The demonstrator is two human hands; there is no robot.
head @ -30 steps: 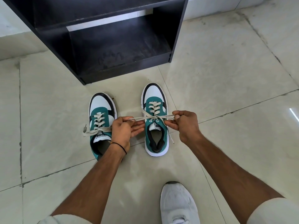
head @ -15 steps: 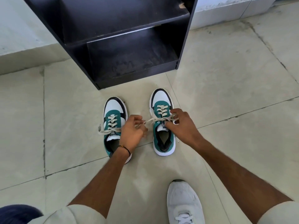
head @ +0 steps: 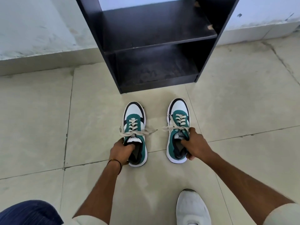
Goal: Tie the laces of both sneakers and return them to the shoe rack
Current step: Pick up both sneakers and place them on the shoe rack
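Two green, white and black sneakers stand side by side on the tiled floor, toes towards the black shoe rack (head: 209, 36). Both have beige laces knotted over the tongue, the ends trailing sideways. My left hand (head: 119, 151) grips the left sneaker (head: 134, 114) at its collar, fingers inside the opening. My right hand (head: 194, 144) grips the right sneaker (head: 178, 109) the same way, fingers in the opening and thumb on the outer side. Both soles look to rest on the floor.
The rack stands against a white wall, with a bare dusty bottom shelf (head: 155, 70) and a middle shelf above it. My own white shoe (head: 192, 208) is on the floor near the bottom edge, and a blue-clad knee (head: 30, 213) at bottom left.
Both hands let go of the right sneaker's laces and took hold of the two sneakers by their collars. The view tilted up, showing more of the rack.
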